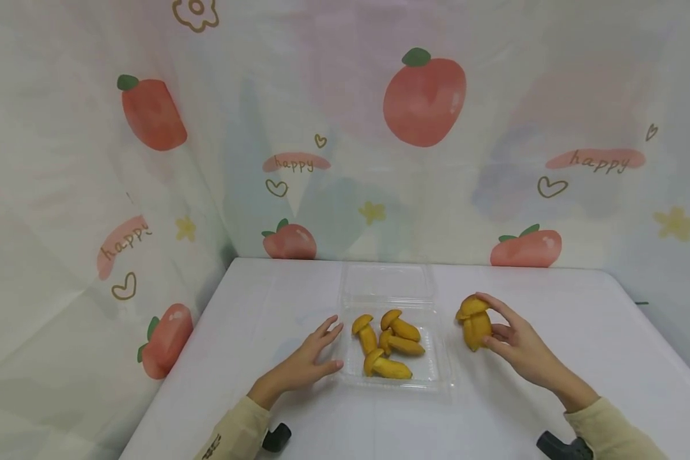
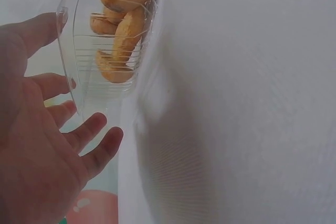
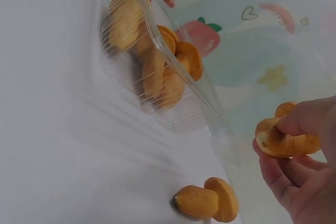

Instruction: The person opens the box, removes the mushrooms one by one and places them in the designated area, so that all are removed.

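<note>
A yellow-brown mushroom (image 1: 477, 331) is pinched between the thumb and fingers of my right hand (image 1: 519, 348). Under it, a second mushroom (image 3: 202, 202) lies on the table and overlaps the held one in the head view. In the middle stands a clear plastic clamshell box (image 1: 443, 377), its lid (image 1: 386, 281) laid back behind it. Several mushrooms (image 1: 392, 367) rest inside with their caps mostly to the left. My left hand (image 1: 305, 363) is at the box's left side, fingers spread, thumb and fingertips right at the rim in the left wrist view.
White cloth covers the table (image 1: 552, 306). A printed curtain (image 1: 345, 115) with fruit and hearts rises behind it and along the left. Dark wrist-worn pieces (image 1: 277, 438) show below both sleeves.
</note>
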{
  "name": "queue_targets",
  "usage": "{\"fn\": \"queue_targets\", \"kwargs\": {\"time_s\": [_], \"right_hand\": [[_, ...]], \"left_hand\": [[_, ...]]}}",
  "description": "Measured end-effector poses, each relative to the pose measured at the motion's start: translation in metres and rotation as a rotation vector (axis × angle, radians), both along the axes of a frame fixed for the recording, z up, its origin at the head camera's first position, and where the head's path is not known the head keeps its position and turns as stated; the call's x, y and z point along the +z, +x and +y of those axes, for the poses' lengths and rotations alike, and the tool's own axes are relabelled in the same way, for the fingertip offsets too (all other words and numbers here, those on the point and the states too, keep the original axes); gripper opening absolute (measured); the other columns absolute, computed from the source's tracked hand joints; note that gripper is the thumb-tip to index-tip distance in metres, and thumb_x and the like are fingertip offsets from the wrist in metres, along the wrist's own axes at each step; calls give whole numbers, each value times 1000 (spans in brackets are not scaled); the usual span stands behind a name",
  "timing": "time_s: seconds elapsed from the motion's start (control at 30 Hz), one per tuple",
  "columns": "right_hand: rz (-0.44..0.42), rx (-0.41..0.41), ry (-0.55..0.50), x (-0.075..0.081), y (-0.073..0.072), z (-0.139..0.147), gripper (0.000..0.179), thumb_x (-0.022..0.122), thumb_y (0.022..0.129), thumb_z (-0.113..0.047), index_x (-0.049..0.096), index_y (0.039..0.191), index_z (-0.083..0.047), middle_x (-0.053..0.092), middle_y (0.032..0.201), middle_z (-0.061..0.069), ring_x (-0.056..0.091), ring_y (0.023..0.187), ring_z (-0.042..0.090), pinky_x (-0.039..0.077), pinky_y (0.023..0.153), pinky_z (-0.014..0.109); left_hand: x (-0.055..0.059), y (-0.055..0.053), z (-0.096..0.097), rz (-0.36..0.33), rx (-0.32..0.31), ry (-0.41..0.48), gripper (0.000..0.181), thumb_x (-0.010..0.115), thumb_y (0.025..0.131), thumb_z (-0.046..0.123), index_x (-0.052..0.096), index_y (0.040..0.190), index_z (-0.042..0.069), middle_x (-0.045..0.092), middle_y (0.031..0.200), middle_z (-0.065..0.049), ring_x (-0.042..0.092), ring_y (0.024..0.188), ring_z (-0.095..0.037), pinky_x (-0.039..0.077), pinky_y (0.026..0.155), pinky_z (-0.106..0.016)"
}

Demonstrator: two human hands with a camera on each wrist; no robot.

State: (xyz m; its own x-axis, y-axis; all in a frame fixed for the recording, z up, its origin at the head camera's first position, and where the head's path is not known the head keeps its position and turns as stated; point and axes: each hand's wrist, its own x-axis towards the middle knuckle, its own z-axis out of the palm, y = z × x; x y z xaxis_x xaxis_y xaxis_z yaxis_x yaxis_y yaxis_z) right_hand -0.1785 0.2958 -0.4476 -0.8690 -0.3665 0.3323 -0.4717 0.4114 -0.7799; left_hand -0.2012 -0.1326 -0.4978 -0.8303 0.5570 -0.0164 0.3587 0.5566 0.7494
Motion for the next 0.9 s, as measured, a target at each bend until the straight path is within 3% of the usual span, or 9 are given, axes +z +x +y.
{"fn": "queue_targets", "kwargs": {"time_s": [0.07, 0.13, 0.3, 0.37, 0.53, 0.6, 0.77, 0.9], "right_hand": [[0, -5, -1, 0, -1, 2, 75, 61, 92, 12, 28, 157, -2, 32, 147, -16, 68, 97, 2, 58, 77, 16], [-6, -13, 6, -1, -2, 5, 74, 62, 92, 11, 28, 157, -2, 31, 146, -19, 69, 96, 3, 57, 78, 15], [-31, -38, 20, -1, -4, 9, 74, 61, 92, 11, 27, 157, -1, 33, 148, 12, 68, 92, 4, 57, 77, 15], [-38, -42, 21, -2, -4, 10, 74, 61, 93, 11, 27, 157, -3, 31, 147, 17, 68, 90, 4, 58, 76, 16], [-44, -48, 22, -6, -5, 13, 76, 61, 93, 11, 27, 159, -7, 32, 145, -11, 68, 89, 6, 58, 75, 17], [-43, -57, 28, -8, -5, 15, 76, 61, 93, 11, 27, 159, -7, 32, 144, -14, 67, 88, 5, 58, 75, 17], [-32, -80, 31, -12, -8, 21, 75, 60, 92, 12, 28, 158, -4, 33, 146, 10, 65, 83, 5, 58, 71, 18], [-26, -92, 36, -14, -9, 25, 75, 60, 92, 13, 27, 157, -2, 32, 145, 19, 63, 83, 4, 58, 70, 18]], "left_hand": [[0, 0, 0, 0, 1, -5, 73, 63, 100, 30, 28, 161, 10, 10, 172, -8, 28, 153, -37, 27, 120, -65], [0, 0, 0, 4, -2, -6, 73, 63, 100, 31, 28, 160, 9, 10, 172, -9, 29, 153, -37, 28, 119, -66], [1, 0, 0, 8, -7, -6, 73, 63, 100, 31, 28, 160, 9, 10, 172, -9, 30, 152, -38, 28, 119, -66], [2, 0, 0, 9, -8, -8, 73, 63, 101, 31, 28, 160, 8, 10, 172, -10, 31, 152, -38, 29, 119, -66], [2, 0, 0, 7, -13, -7, 73, 63, 100, 30, 28, 160, 7, 9, 172, -11, 30, 152, -38, 29, 119, -66], [1, -1, 0, 5, -16, -4, 73, 63, 100, 29, 28, 160, 7, 9, 172, -11, 30, 152, -39, 28, 119, -66], [0, -1, 0, 1, -15, -1, 73, 63, 100, 30, 27, 160, 8, 9, 172, -11, 28, 153, -39, 27, 119, -66], [-1, -2, 0, 0, -14, 4, 73, 64, 100, 30, 28, 160, 9, 9, 172, -10, 28, 153, -39, 27, 119, -67]]}}
